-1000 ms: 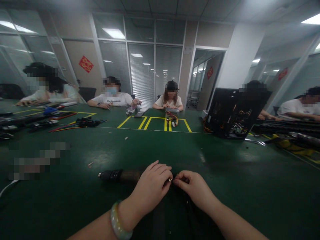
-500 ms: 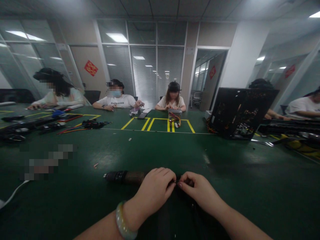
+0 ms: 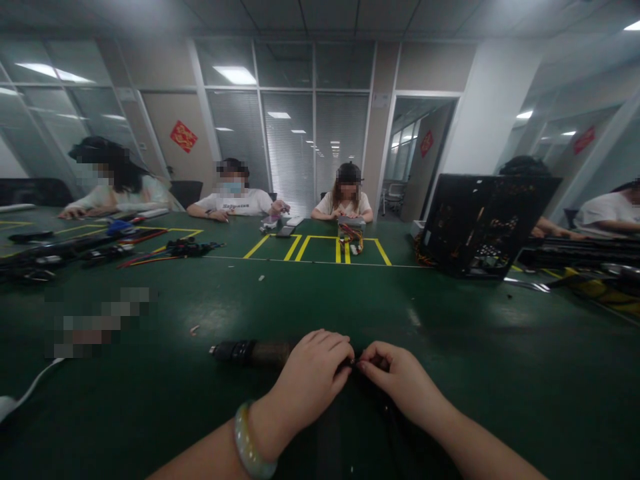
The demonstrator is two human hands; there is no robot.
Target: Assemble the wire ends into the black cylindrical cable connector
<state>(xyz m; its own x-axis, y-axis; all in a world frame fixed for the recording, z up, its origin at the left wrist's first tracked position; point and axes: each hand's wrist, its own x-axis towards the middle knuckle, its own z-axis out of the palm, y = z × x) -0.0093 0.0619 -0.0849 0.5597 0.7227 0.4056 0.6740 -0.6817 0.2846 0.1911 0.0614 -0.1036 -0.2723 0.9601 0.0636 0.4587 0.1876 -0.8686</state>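
A dark power tool [image 3: 247,352] with a drill-like chuck lies on its side in front of me, its tip toward the left. My left hand [image 3: 320,367] covers the tool's right part, with its fingers curled inward and closed. My right hand [image 3: 397,377] is beside it, thumb and forefinger pinched together. Between the two sets of fingertips is something small and dark, mostly hidden, so its kind does not show. Under the right hand, a dark shape blends into the green table [image 3: 225,413]. A pale bangle [image 3: 251,443] circles my left wrist.
A black computer case [image 3: 485,227] stands at the right. Dark parts and coloured cables [image 3: 165,250] lie at the left, and a power supply with wires [image 3: 353,230] sits across the table. A white cord [image 3: 37,383] runs at the near left. Several people sit around.
The whole view has shifted very slightly. Both hands keep nearly the same pose, fingertips close together; the power tool stays put on the table.
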